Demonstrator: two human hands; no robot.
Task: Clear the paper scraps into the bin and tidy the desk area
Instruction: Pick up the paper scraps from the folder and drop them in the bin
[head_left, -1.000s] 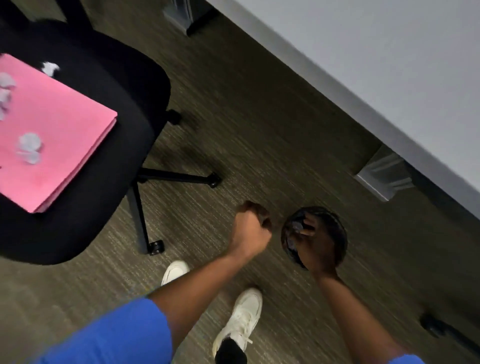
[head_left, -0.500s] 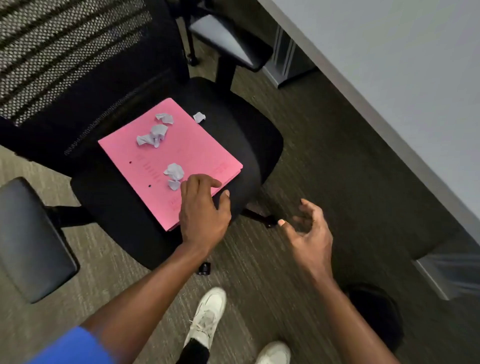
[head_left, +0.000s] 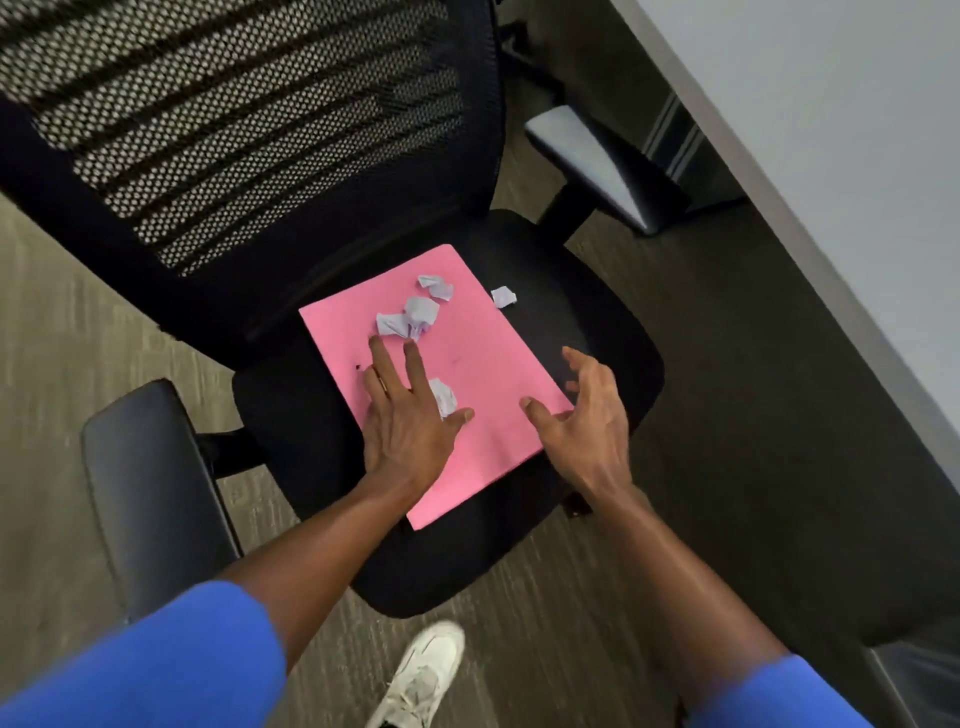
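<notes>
A pink folder lies on the seat of a black office chair. Several crumpled pale paper scraps rest on it: a cluster near its far end, a smaller one beyond that, and one scrap beside my fingers. Another scrap sits on the seat just off the folder's right edge. My left hand lies flat on the folder, fingers spread, touching the near scrap. My right hand hovers open over the folder's right edge, holding nothing. The bin is out of view.
The chair's mesh back fills the upper left, with armrests at left and upper right. A grey desk runs along the right side. Dark carpet lies between chair and desk. My white shoe is below.
My view swung from the bin on the floor up to the chair. Both hands moved from the bin onto the folder; the left hand has slid forward to the near scrap and the right hand has come over the folder's edge.
</notes>
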